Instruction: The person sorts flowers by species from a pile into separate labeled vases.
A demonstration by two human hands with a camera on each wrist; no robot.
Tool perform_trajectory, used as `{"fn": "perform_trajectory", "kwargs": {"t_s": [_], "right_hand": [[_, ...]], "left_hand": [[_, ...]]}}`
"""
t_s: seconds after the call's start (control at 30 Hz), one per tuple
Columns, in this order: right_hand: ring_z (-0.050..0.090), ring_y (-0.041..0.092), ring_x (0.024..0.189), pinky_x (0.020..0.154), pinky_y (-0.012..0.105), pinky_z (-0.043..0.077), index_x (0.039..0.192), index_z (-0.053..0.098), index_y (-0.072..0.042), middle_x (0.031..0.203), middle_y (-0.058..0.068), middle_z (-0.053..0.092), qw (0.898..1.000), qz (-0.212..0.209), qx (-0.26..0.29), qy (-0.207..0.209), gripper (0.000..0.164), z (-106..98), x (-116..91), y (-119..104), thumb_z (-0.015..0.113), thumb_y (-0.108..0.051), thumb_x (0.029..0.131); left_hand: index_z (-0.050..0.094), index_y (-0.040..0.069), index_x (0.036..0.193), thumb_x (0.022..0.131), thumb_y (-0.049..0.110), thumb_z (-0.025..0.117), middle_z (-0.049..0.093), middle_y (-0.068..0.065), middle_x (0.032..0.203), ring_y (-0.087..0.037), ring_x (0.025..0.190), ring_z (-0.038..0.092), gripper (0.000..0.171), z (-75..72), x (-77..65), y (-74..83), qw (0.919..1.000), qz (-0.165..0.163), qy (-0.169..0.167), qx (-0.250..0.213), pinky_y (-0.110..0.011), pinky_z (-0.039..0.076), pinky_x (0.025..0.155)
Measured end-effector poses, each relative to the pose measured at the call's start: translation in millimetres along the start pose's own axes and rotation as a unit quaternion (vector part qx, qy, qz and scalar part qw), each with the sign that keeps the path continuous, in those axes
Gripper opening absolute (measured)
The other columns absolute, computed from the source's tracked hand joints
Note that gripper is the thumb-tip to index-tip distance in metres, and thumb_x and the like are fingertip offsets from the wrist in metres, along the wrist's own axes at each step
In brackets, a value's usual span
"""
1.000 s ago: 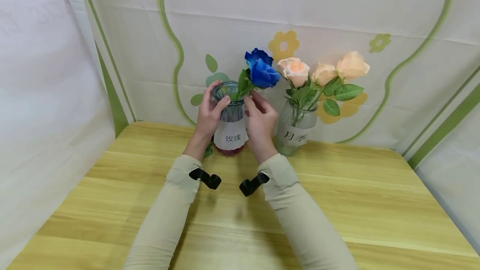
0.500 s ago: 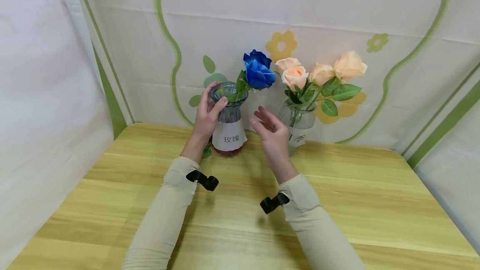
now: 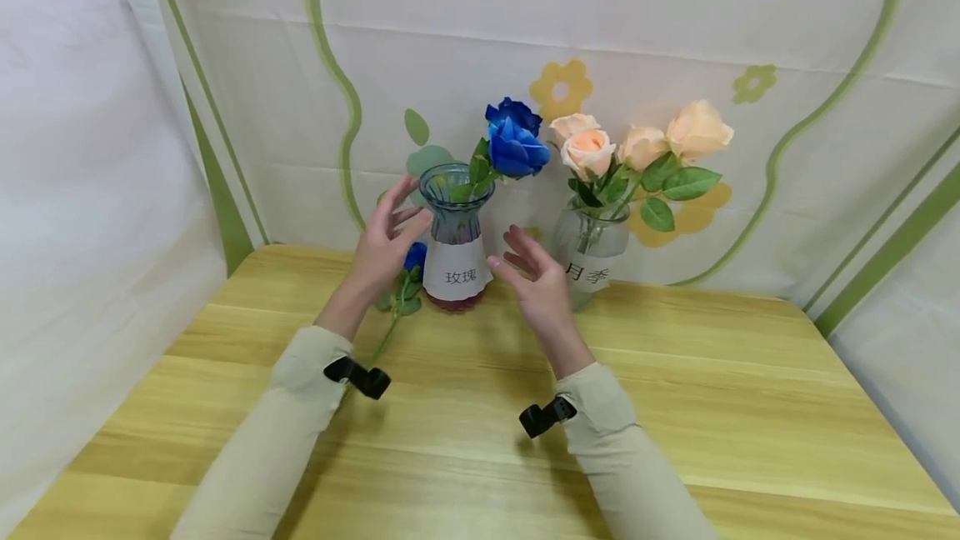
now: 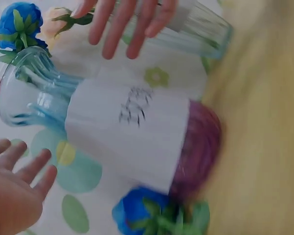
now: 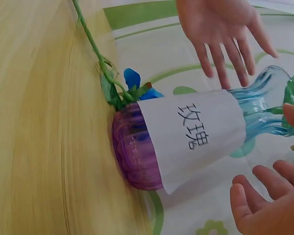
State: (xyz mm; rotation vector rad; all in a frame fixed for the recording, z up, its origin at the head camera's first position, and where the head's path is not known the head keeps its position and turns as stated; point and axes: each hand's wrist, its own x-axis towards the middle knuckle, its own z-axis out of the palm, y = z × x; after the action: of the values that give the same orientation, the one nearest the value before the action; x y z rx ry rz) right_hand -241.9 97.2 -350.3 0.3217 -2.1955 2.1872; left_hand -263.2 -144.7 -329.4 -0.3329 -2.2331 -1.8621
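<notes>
A blue-rimmed glass vase (image 3: 456, 227) with a purple base and a white paper label stands upright on the table. Two blue roses (image 3: 517, 148) lean out of its mouth to the right. My left hand (image 3: 381, 250) is just left of the vase, fingers extended and holding nothing. On the other side, my right hand (image 3: 542, 286) is held with loosely bent fingers, apart from the vase (image 5: 195, 127). Another blue rose (image 3: 414, 258) lies on the table at the vase's left, its stem pointing toward me and partly hidden by my left wrist.
Right of the labelled vase stands a clear glass vase (image 3: 592, 236), also labelled, holding several peach roses (image 3: 588, 154). Behind both hangs a white patterned cloth (image 3: 450, 65). The wooden table (image 3: 465, 457) extends toward me.
My right hand has let go at the vase rim and drawn back right and down. My left hand has then released the vase and moved left, uncovering the lying blue rose.
</notes>
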Motion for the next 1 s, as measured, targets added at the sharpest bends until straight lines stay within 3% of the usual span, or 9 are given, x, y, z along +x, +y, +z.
{"fn": "perform_trajectory", "kwargs": {"t_s": [0.13, 0.23, 0.4, 0.5, 0.57, 0.7, 0.9, 1.0], "right_hand": [[0.043, 0.034, 0.155, 0.125, 0.049, 0.04, 0.162, 0.045, -0.015, 0.168, 0.008, 0.046, 1.0, 0.0, -0.01, -0.008, 0.067, 9.6, 7.0, 2.1, 0.073, -0.024, 0.102], [0.042, 0.03, 0.157, 0.126, 0.047, 0.04, 0.163, 0.044, -0.015, 0.169, 0.005, 0.044, 0.999, 0.004, -0.028, -0.014, 0.067, 14.7, 12.2, 2.9, 0.071, -0.027, 0.103], [0.041, 0.023, 0.158, 0.126, 0.043, 0.04, 0.165, 0.04, -0.015, 0.17, -0.001, 0.042, 0.999, 0.009, -0.049, -0.02, 0.068, 20.5, 20.0, 2.3, 0.069, -0.034, 0.105], [0.039, 0.022, 0.159, 0.128, 0.042, 0.038, 0.165, 0.039, -0.016, 0.171, -0.003, 0.04, 0.998, 0.018, -0.044, -0.032, 0.07, 22.3, 23.8, 1.1, 0.068, -0.036, 0.105], [0.038, 0.021, 0.16, 0.129, 0.042, 0.036, 0.166, 0.038, -0.018, 0.172, -0.003, 0.039, 0.998, 0.024, -0.039, -0.039, 0.071, 21.3, 25.5, -0.1, 0.068, -0.037, 0.105], [0.037, 0.021, 0.16, 0.13, 0.042, 0.034, 0.165, 0.039, -0.02, 0.172, -0.003, 0.038, 0.998, 0.032, -0.038, -0.045, 0.07, 19.8, 27.5, -3.0, 0.068, -0.038, 0.105], [0.039, 0.02, 0.159, 0.129, 0.042, 0.034, 0.164, 0.042, -0.022, 0.171, -0.004, 0.041, 0.997, 0.039, -0.049, -0.046, 0.068, 23.2, 30.3, -5.4, 0.068, -0.04, 0.104], [0.039, 0.018, 0.158, 0.129, 0.042, 0.035, 0.164, 0.042, -0.022, 0.17, -0.005, 0.042, 0.996, 0.042, -0.053, -0.05, 0.067, 24.9, 30.2, -5.4, 0.068, -0.04, 0.105]], "left_hand": [[0.034, 0.025, 0.167, 0.105, 0.046, 0.065, 0.038, 0.002, 0.172, -0.031, 0.15, 0.049, 0.072, -20.2, -22.1, -4.4, 0.9942, -0.055, -0.006, 0.093, -0.057, 0.047, 0.118], [0.044, 0.016, 0.162, 0.104, 0.043, 0.067, 0.047, -0.007, 0.166, -0.037, 0.144, 0.055, 0.068, -29.8, -38.5, -8.4, 0.9806, -0.1, -0.024, 0.167, -0.055, 0.055, 0.109], [0.065, 0.001, 0.14, 0.1, 0.036, 0.073, 0.069, -0.02, 0.137, -0.035, 0.117, 0.069, 0.054, -37.9, -65.1, -18.6, 0.9401, -0.154, -0.091, 0.29, -0.044, 0.061, 0.086], [0.072, -0.003, 0.124, 0.093, 0.031, 0.082, 0.075, -0.018, 0.118, -0.028, 0.1, 0.071, 0.047, -41.0, -77.2, -23.8, 0.9156, -0.161, -0.131, 0.344, -0.041, 0.06, 0.083], [0.075, -0.003, 0.112, 0.087, 0.028, 0.087, 0.076, -0.014, 0.105, -0.024, 0.091, 0.07, 0.042, -41.8, -81.7, -25.0, 0.9044, -0.157, -0.147, 0.369, -0.04, 0.059, 0.081], [0.076, 0.001, 0.097, 0.081, 0.023, 0.092, 0.075, -0.009, 0.089, -0.021, 0.078, 0.066, 0.031, -43.6, -87.7, -25.2, 0.8925, -0.16, -0.16, 0.39, -0.037, 0.056, 0.071], [0.076, 0.006, 0.088, 0.082, 0.016, 0.091, 0.076, -0.01, 0.093, -0.023, 0.081, 0.066, 0.019, -43.4, -93.5, -25.1, 0.8793, -0.163, -0.169, 0.414, -0.04, 0.058, 0.072], [0.077, 0.007, 0.082, 0.081, 0.012, 0.089, 0.076, -0.008, 0.09, -0.02, 0.077, 0.065, 0.013, -44.5, -96.0, -25.1, 0.878, -0.15, -0.174, 0.42, -0.038, 0.057, 0.07]]}}
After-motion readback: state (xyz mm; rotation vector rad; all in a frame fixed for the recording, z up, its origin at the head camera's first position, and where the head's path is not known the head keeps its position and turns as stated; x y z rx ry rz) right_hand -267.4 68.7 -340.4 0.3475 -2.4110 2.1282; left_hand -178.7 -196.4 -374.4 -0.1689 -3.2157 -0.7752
